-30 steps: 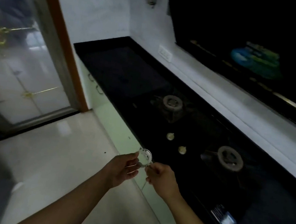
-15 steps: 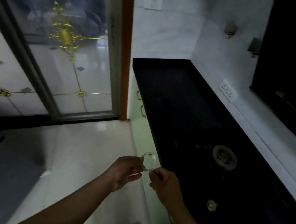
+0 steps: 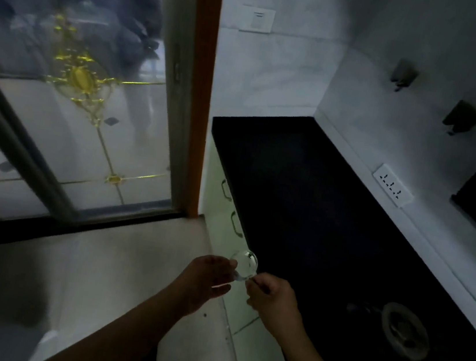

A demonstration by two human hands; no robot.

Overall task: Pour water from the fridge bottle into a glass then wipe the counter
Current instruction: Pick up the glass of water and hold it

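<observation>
Holding a small clear drinking glass (image 3: 244, 269) between both hands, the person stands at the front edge of a long black stone counter (image 3: 304, 195). Left hand (image 3: 207, 282) grips the glass from its left side, fingers curled around the wall; right hand (image 3: 272, 298) is closed in a pinch at the glass's lower right, touching it near the base. Glass sits tilted, mouth toward the camera, in the air over the counter's front edge, not resting on anything. Whether it contains water cannot be told. Round metal gas burner (image 3: 403, 331) set into the counter to the right of the hands, well apart from the glass. White multi-pin wall socket (image 3: 392, 185) on the pale backsplash above the counter; white switch plate (image 3: 257, 19) higher on the far wall. Pale cabinet fronts with dark loop handles (image 3: 235, 224) below the counter. Frosted glass door with gold ornament (image 3: 77, 80) and orange wooden frame (image 3: 199, 84) at left. Lighting dim.
</observation>
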